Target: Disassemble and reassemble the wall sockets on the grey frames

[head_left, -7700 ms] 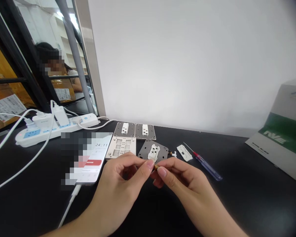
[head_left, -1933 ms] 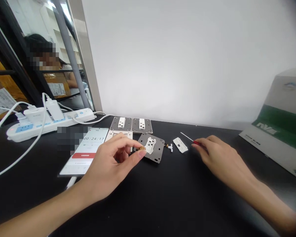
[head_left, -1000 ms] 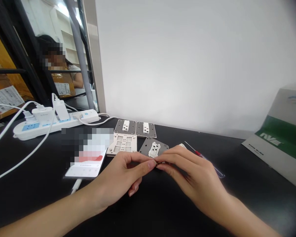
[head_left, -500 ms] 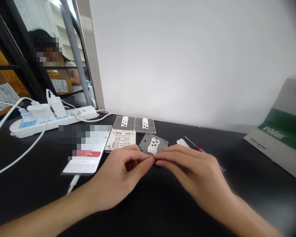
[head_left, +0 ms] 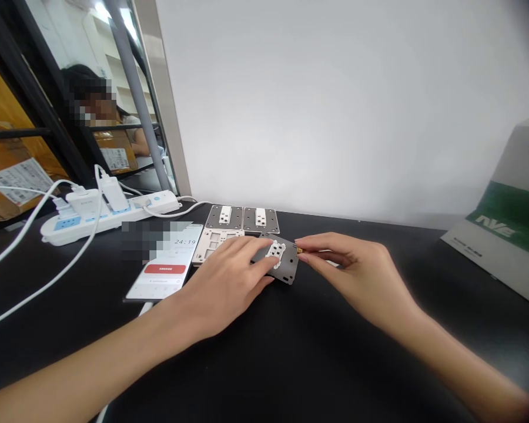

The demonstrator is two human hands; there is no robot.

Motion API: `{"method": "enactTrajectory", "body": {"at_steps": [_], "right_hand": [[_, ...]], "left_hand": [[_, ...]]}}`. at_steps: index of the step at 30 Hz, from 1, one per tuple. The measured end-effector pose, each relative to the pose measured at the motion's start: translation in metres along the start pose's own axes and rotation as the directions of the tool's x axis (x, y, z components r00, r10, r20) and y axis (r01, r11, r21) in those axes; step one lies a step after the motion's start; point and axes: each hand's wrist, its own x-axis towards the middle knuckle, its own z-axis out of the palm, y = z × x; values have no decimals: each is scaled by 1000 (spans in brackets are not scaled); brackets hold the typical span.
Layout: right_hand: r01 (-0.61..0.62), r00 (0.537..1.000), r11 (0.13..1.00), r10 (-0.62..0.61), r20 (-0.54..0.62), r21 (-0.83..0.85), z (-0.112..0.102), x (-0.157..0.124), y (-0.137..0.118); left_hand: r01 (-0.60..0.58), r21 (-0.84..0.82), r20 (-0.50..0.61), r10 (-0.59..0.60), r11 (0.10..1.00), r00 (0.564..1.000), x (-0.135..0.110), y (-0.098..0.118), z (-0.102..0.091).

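Note:
My left hand [head_left: 229,276] lies on the black table [head_left: 291,352] with its fingers stretched out, the fingertips resting on a grey socket plate [head_left: 286,267] that has a white insert [head_left: 274,254]. My right hand [head_left: 352,267] is just right of that plate and pinches a small brass part [head_left: 299,250] between thumb and forefinger, right at the plate's right edge. Two more grey plates [head_left: 241,218] and a cream frame [head_left: 210,244] lie just behind my left hand.
A phone [head_left: 167,261] showing a timer lies on the left, plugged into a white cable. A white power strip [head_left: 101,214] with chargers sits at the far left. A grey and green box [head_left: 506,229] stands on the right. Another person sits behind the glass.
My hands have parted from a joint pinch in front of me. The left hand has gone flat onto the grey plate; the right hand has carried the brass part to the plate's right edge.

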Motion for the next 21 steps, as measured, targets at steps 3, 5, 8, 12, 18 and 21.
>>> {"method": "enactTrajectory", "body": {"at_steps": [3,5,8,12,18,21], "right_hand": [[15,1000,1000,-15,17,-9,2,0,2],[30,999,999,-30,31,-17,3,0,3],[80,995,996,-77,59,-44,4,1,3],[137,987,986,-127,102,-93,5,1,1],[146,973,985,-126,194,-88,6,-2,-3],[156,963,985,-134,233,-79,7,-5,-7]], "left_hand": [[-65,52,2,65,997,998,4,-1,4],[-77,61,5,77,995,997,5,-1,7],[-101,62,11,100,993,995,5,1,8],[-129,-40,73,132,991,989,0,10,0],[17,-255,87,5,967,996,-13,17,-11],[157,-269,125,-127,950,984,-15,17,-10]]}}
